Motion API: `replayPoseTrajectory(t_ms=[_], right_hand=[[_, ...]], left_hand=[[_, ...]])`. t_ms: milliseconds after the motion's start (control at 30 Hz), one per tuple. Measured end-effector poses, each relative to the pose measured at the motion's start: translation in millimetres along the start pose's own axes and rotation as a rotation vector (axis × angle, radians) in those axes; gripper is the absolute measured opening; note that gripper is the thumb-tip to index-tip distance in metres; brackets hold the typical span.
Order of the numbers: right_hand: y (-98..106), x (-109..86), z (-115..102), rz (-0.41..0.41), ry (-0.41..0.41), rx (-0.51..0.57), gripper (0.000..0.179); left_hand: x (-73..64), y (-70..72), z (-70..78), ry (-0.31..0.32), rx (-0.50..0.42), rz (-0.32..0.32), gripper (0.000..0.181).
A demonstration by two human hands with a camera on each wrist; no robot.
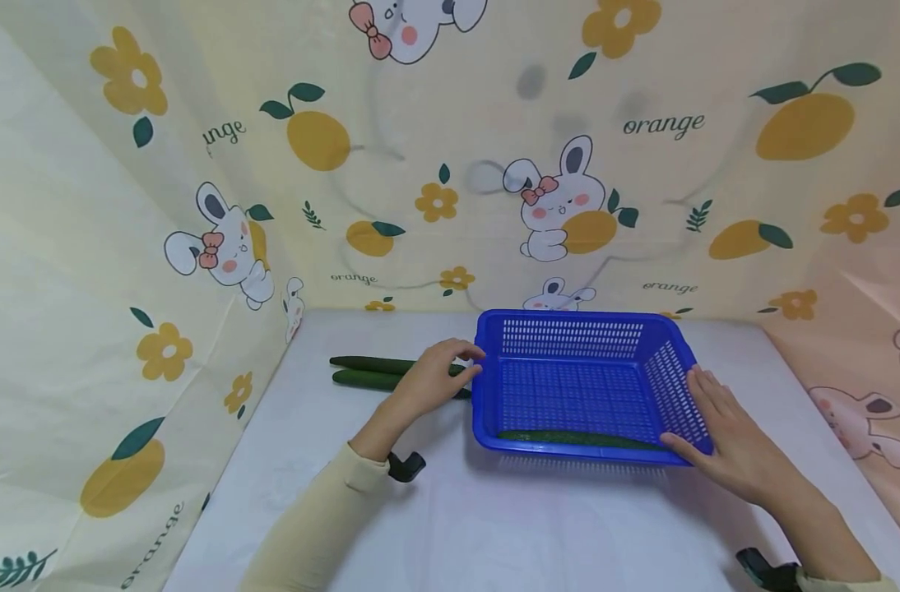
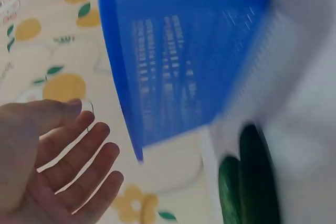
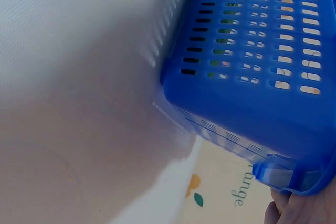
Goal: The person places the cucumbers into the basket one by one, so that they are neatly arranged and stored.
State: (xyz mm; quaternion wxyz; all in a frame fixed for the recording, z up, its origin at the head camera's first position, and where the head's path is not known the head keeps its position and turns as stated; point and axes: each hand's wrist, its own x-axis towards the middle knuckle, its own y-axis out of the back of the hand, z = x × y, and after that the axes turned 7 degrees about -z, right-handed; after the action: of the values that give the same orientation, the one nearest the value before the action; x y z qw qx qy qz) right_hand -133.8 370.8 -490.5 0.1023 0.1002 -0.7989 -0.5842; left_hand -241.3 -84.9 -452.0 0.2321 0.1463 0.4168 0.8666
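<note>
A blue plastic basket point(image 1: 568, 395) with slotted walls stands on the table, one cucumber point(image 1: 576, 438) lying inside along its front wall. My left hand point(image 1: 437, 374) hovers by the basket's left rim, above two cucumbers point(image 1: 372, 380) lying side by side on the table. The left wrist view shows that hand point(image 2: 68, 156) with loosely bent fingers, apart from the basket point(image 2: 173, 72) and holding nothing. My right hand point(image 1: 739, 436) rests at the basket's front right corner, fingers fairly straight along the right rim and thumb on the front rim. The right wrist view mostly hides its fingers behind the basket point(image 3: 236, 98).
A white cloth point(image 1: 494, 526) covers the table. Patterned curtains with rabbits and oranges point(image 1: 420, 107) stand behind it and along both sides. Black wrist straps point(image 1: 407, 467) sit on both wrists.
</note>
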Motion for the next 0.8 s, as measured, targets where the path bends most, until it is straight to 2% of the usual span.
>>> replayPoseTrajectory(t_ms=[133, 333, 567, 800], right_hand=[[-0.4, -0.1, -0.3, -0.005, -0.002, 0.006, 0.110], [-0.3, -1.3, -1.0, -0.016, -0.008, 0.023, 0.110], [-0.7, -1.0, 0.2, -0.008, -0.010, 0.020, 0.110], [-0.7, -1.6, 0.4, -0.016, -0.019, 0.025, 0.111]], left_hand=[[-11.2, 10.1, -24.1, -0.003, 0.007, 0.005, 0.030], [-29.6, 20.9, -60.7, 0.011, 0.009, -0.033, 0.036], [-49.5, 32.2, -106.1, 0.054, 0.116, -0.045, 0.043], [-65.2, 48.1, -146.1, 0.128, 0.143, -0.021, 0.047]])
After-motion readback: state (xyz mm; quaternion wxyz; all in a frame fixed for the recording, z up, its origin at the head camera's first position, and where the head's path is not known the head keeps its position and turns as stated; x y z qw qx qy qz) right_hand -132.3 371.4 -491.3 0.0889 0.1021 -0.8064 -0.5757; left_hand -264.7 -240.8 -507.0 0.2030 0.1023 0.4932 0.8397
